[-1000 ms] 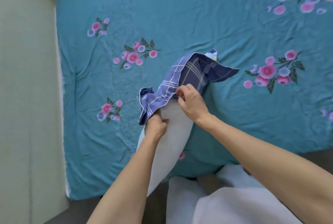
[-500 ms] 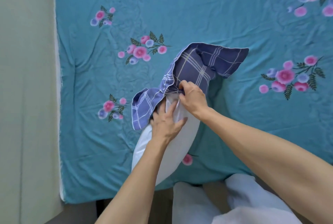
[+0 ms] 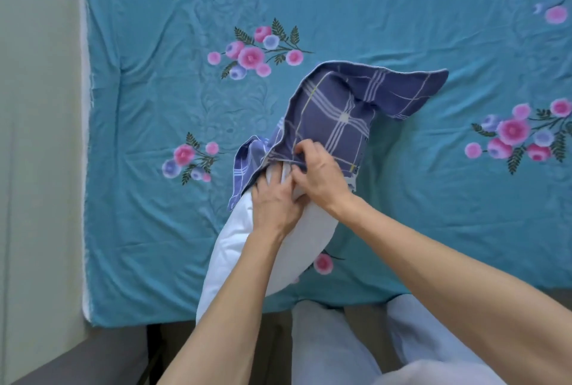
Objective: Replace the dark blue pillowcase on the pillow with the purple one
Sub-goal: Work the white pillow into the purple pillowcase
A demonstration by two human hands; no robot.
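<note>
We see the white pillow [image 3: 272,248] lying at the near edge of the bed, on the teal floral sheet [image 3: 154,199], its far end still inside the dark blue plaid pillowcase [image 3: 337,118]. The case is bunched up over the far tip of the pillow, one corner flopping out to the right. Right hand [image 3: 318,174] pinches the case's open hem, fingers curled round the fabric. Left hand [image 3: 275,202] lies on the bare pillow just below the hem, fingers loosely spread and pressing the white cover; we can't tell if the fingertips grip anything under the hem. The two hands touch. Pale trouser legs [image 3: 334,350] show at the bottom, wall [image 3: 37,137] on the left.
</note>
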